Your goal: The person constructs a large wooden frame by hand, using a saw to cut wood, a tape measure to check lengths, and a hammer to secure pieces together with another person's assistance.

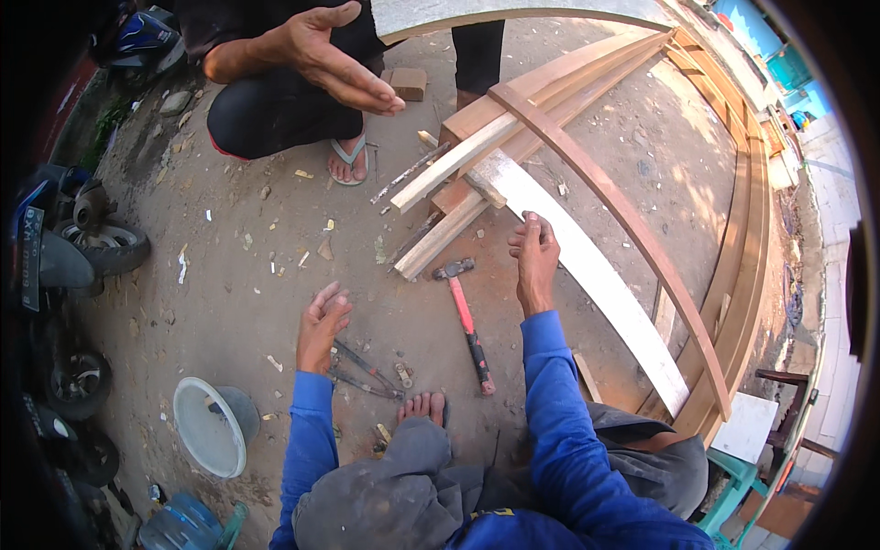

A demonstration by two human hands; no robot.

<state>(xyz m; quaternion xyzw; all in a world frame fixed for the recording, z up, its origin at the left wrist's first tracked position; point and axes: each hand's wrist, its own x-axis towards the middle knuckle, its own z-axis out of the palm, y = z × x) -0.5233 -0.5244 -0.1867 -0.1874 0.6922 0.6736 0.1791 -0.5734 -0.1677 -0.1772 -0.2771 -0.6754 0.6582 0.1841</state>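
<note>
My left hand hovers above the ground with its fingers loosely curled and apart, holding nothing visible. Just below it lie long-handled pincers. My right hand is raised beside the curved white plank, its fingers pinched together; whatever is between them is too small to make out. Between my hands, a hammer with a red and black handle rests on the dirt. A stack of wooden beams ends just beyond it. One thin brown curved strip crosses over the beams and the white plank.
Opposite me another person crouches, one hand held out flat near a curved board. A long curved wooden frame runs along the right. At left are a white bucket, a plastic water bottle and parked motorbikes. Wood scraps litter the ground.
</note>
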